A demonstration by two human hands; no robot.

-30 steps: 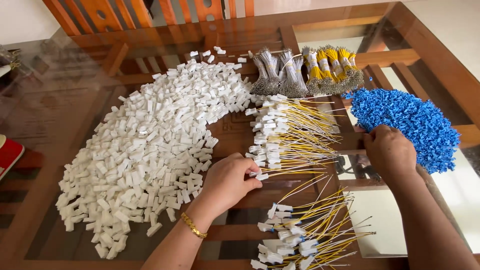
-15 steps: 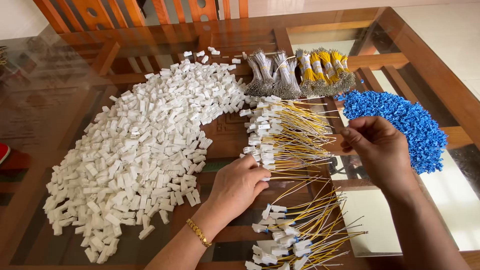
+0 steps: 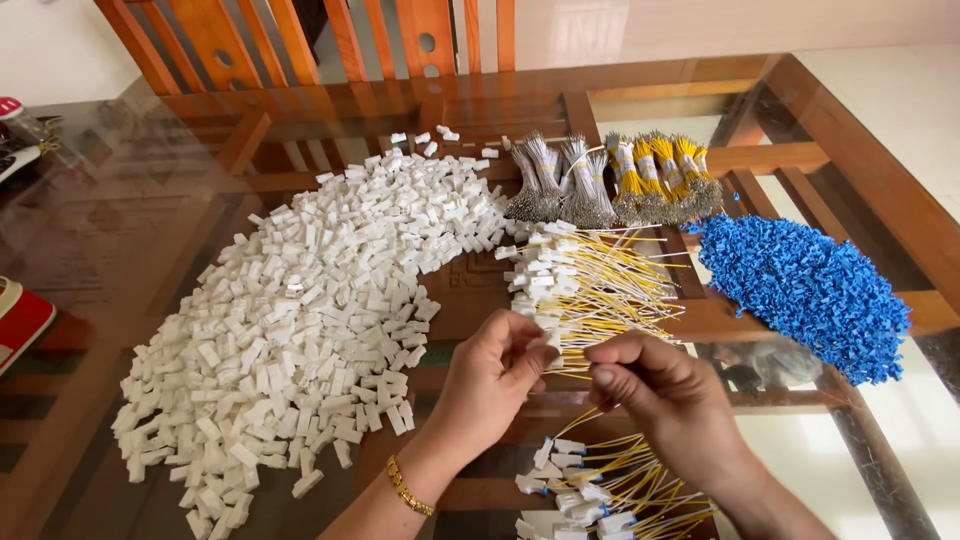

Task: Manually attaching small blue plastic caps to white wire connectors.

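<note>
Both hands meet over a glass-topped table [image 3: 130,250], working a small white plug and thin yellow wire. The left hand [image 3: 487,372] pinches a white plug [image 3: 546,343] between thumb and fingertips, closed on it. The right hand [image 3: 672,395], thumb and forefinger drawn together, appears to grip a yellow wire [image 3: 572,360] running toward that plug; the wire is too thin to say for certain it's clamped.

Risks, as a judgement: w/ so fine a wire, a slight tilt of either wrist could bend its tip or miss the plug's opening; a loose pinch could drop the plug into the finished wires [image 3: 600,495] just below the hands, mixing done w/ undone. A forearm sweep could also scatter the heap of white plugs [image 3: 290,320] left of the left hand.

Pose: both wrists angled inward, palms facing, fingertips nearly touching, forearms coming up from the near edge; gold bangle [image 3: 408,487] on the left wrist.

Beyond the fingertips lies a fan of wired plugs [image 3: 580,275]; right of the right hand, a mound of blue pieces [image 3: 810,290]; further off, tied wire bundles [image 3: 610,185], grey and yellow.
</note>
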